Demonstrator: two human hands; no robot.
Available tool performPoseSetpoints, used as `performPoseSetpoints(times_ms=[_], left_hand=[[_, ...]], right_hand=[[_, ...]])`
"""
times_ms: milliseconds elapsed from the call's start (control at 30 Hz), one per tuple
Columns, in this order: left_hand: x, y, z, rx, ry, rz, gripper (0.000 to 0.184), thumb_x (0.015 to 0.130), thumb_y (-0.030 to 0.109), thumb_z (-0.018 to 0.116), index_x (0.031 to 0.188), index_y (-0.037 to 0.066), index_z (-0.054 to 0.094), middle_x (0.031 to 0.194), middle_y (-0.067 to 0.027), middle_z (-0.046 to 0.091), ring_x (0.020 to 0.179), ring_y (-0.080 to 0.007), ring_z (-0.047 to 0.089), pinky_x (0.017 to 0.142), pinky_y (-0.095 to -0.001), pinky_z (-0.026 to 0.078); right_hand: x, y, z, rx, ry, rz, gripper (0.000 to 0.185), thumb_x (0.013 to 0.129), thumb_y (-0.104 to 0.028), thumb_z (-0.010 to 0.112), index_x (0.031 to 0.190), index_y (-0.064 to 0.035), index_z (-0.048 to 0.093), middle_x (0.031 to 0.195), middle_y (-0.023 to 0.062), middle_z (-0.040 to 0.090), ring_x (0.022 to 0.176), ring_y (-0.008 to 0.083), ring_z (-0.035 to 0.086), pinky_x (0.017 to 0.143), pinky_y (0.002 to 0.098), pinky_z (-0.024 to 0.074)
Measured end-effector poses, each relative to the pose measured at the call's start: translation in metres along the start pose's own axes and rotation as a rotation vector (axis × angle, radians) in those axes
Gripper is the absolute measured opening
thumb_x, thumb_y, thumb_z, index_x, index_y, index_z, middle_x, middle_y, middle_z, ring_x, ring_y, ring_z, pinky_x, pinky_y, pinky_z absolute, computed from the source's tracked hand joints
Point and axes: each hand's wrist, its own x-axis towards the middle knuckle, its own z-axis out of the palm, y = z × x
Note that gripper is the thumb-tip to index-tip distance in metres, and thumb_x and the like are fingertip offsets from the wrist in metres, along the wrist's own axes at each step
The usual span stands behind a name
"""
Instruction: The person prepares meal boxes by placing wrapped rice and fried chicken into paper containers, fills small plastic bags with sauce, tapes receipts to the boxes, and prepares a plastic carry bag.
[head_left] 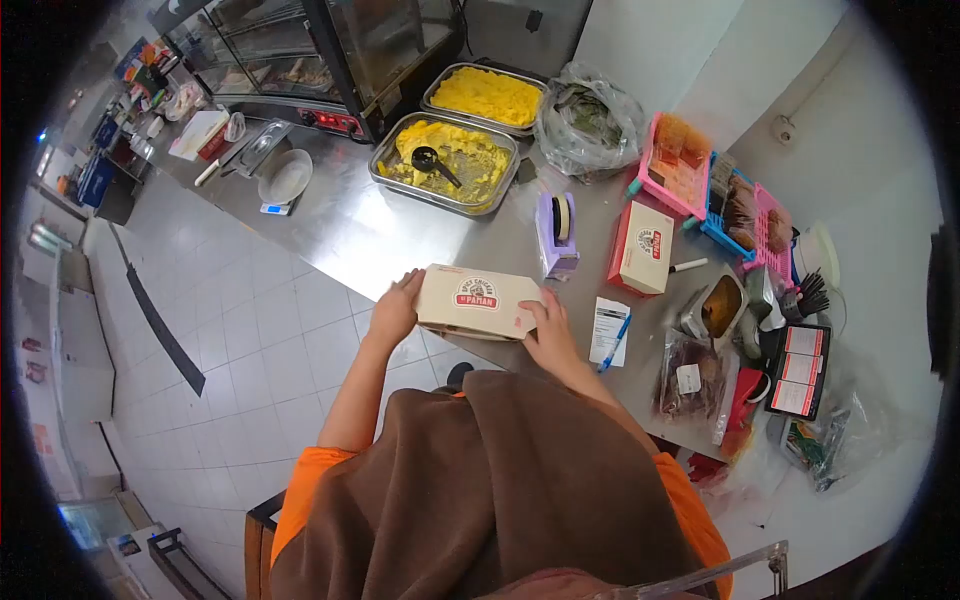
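Observation:
A cream cardboard food box (450, 297) with a red and black printed logo is held level at the counter's front edge. My left hand (398, 305) grips its left end, with the fingers curled over the corner. At the right end, my right hand (548, 328) has its thumb on the lid and its other fingers along the side. The lid looks closed down, though a thin gap shows along the near edge. Whatever is inside is hidden. Just beyond the box stands a purple tape dispenser (560, 240).
Two metal trays, one full of yellow food (487, 95) and a nearer tray (480, 207) with a black scoop (434, 166), sit behind. To the right are another printed box (640, 250), a paper slip (608, 325) with a blue pen (616, 342), and pink baskets (668, 185). A glass display cabinet (290, 60) stands back left.

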Motion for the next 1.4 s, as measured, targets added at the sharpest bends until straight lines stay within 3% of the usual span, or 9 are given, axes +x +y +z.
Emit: performPoseSetpoints(times_ms=[67, 267, 500, 633, 767, 800, 1100, 1300, 1400], left_hand=[[-0.007, -0.010, 0.030, -0.212, 0.076, -0.015, 0.044, 0.088, 0.012, 0.044, 0.132, 0.004, 0.039, 0.120, -0.0247, 0.052, 0.111, -0.0387, 0.051, 0.092, -0.0373, 0.042], [-0.006, 0.023, 0.023, -0.532, -0.066, -0.248, 0.042, 0.086, 0.011, 0.043, 0.126, 0.002, 0.045, 0.104, -0.0278, 0.059, 0.100, -0.0363, 0.059, 0.084, -0.0376, 0.045], [-0.019, 0.025, 0.021, -0.338, -0.206, -0.160, 0.058, 0.088, 0.019, 0.044, 0.140, 0.009, 0.020, 0.110, -0.0316, 0.054, 0.107, -0.0391, 0.055, 0.087, -0.0449, 0.044], [-0.034, -0.002, 0.040, -0.418, -0.274, 0.128, 0.104, 0.073, 0.033, 0.071, 0.143, 0.011, -0.004, 0.146, -0.0267, 0.005, 0.132, -0.0440, 0.018, 0.101, -0.0617, 0.022], [-0.021, 0.008, 0.007, -0.397, -0.322, 0.356, 0.108, 0.057, 0.043, 0.081, 0.142, 0.014, 0.023, 0.146, -0.0244, -0.011, 0.136, -0.0389, 0.010, 0.107, -0.0447, 0.023], [-0.016, 0.013, 0.002, -0.375, -0.338, 0.352, 0.094, 0.056, 0.042, 0.081, 0.136, 0.016, 0.039, 0.147, -0.0246, -0.007, 0.135, -0.0389, 0.015, 0.107, -0.0380, 0.026], [-0.012, 0.006, 0.012, -0.286, -0.400, 0.333, 0.070, 0.073, 0.039, 0.069, 0.135, 0.027, 0.040, 0.150, -0.0157, 0.004, 0.133, -0.0378, 0.022, 0.104, -0.0459, 0.030], [-0.043, 0.024, 0.019, 0.423, -0.183, 0.386, 0.064, 0.084, 0.053, 0.046, 0.140, 0.025, 0.030, 0.150, -0.0132, 0.009, 0.137, -0.0325, 0.013, 0.099, -0.0667, 0.018], [-0.064, 0.044, 0.034, 0.400, -0.189, 0.433, 0.065, 0.084, 0.048, 0.049, 0.139, 0.018, 0.032, 0.147, -0.0111, 0.020, 0.131, -0.0313, 0.026, 0.103, -0.0619, 0.017]], right_hand=[[-0.001, -0.006, 0.010, 0.121, 0.003, 0.122, 0.043, 0.079, -0.008, 0.057, 0.120, -0.0125, 0.044, 0.113, 0.0205, 0.050, 0.110, 0.0389, 0.046, 0.089, 0.0441, 0.0391], [0.025, 0.006, 0.012, 0.463, -0.102, 0.402, 0.035, 0.087, -0.018, 0.047, 0.122, -0.0164, 0.043, 0.083, 0.0210, 0.063, 0.086, 0.0405, 0.060, 0.075, 0.0439, 0.0469], [0.014, 0.022, 0.009, 0.409, -0.350, 0.276, 0.072, 0.077, -0.009, 0.054, 0.141, -0.0171, 0.023, 0.125, 0.0286, 0.043, 0.114, 0.0404, 0.046, 0.094, 0.0415, 0.0389], [-0.001, 0.014, -0.003, 0.154, -0.494, 0.094, 0.090, 0.077, -0.030, 0.064, 0.143, -0.0094, 0.007, 0.145, 0.0276, 0.010, 0.133, 0.0409, 0.018, 0.106, 0.0520, 0.0214], [0.017, 0.010, -0.021, -0.071, -0.483, -0.191, 0.096, 0.072, -0.048, 0.066, 0.141, -0.0045, 0.017, 0.145, 0.0250, 0.014, 0.134, 0.0398, 0.016, 0.105, 0.0538, 0.0217], [0.022, 0.012, -0.022, -0.053, -0.493, -0.276, 0.096, 0.071, -0.051, 0.066, 0.141, -0.0032, 0.020, 0.145, 0.0241, 0.014, 0.135, 0.0398, 0.015, 0.105, 0.0531, 0.0223], [0.013, 0.020, 0.009, -0.027, -0.417, -0.353, 0.050, 0.083, -0.035, 0.057, 0.131, -0.0338, 0.044, 0.145, 0.0169, 0.022, 0.134, 0.0387, 0.020, 0.106, 0.0506, 0.0252], [0.015, 0.011, -0.006, -0.210, -0.358, -0.347, 0.051, 0.083, -0.026, 0.058, 0.131, -0.0236, 0.045, 0.143, 0.0148, 0.027, 0.131, 0.0386, 0.024, 0.106, 0.0501, 0.0224], [0.013, 0.037, 0.006, -0.333, -0.055, 0.186, 0.053, 0.081, -0.028, 0.059, 0.131, -0.0152, 0.044, 0.137, 0.0200, 0.032, 0.124, 0.0378, 0.031, 0.103, 0.0533, 0.0243]])
